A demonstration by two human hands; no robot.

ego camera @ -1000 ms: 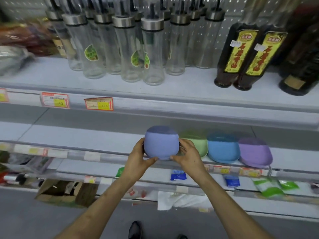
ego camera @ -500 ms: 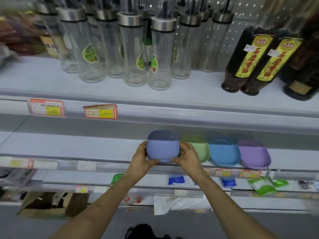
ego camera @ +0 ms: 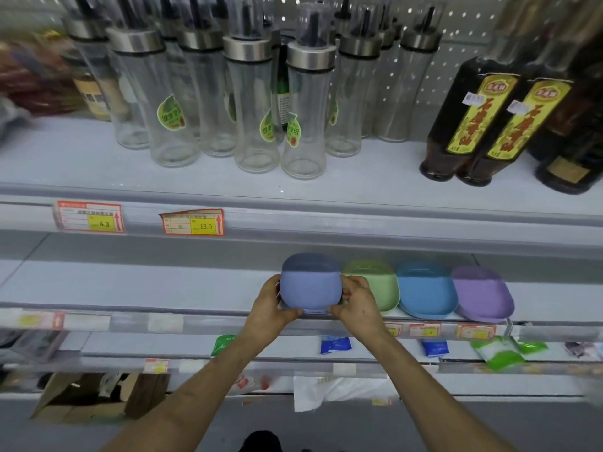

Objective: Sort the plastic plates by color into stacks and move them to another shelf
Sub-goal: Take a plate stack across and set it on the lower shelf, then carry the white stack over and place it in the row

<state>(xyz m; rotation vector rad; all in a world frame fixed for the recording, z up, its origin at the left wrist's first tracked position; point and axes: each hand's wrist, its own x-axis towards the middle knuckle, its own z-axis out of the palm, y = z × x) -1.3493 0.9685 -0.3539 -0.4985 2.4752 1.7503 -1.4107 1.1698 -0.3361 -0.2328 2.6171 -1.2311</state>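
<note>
Head view, middle shelf: periwinkle plate stack at the front edge, just beside the green stack, clasped between left hand and right hand — fingers curled round opposite rims. Probably light, stiff plastic, smooth and likely slippery — best held at the rims from both sides, kept level to stop plates sliding apart.

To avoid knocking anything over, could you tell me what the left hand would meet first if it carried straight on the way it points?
The left hand grips the periwinkle plate stack, so that comes first; pushed further right, the stack would probably meet the green plates beside it.
</note>
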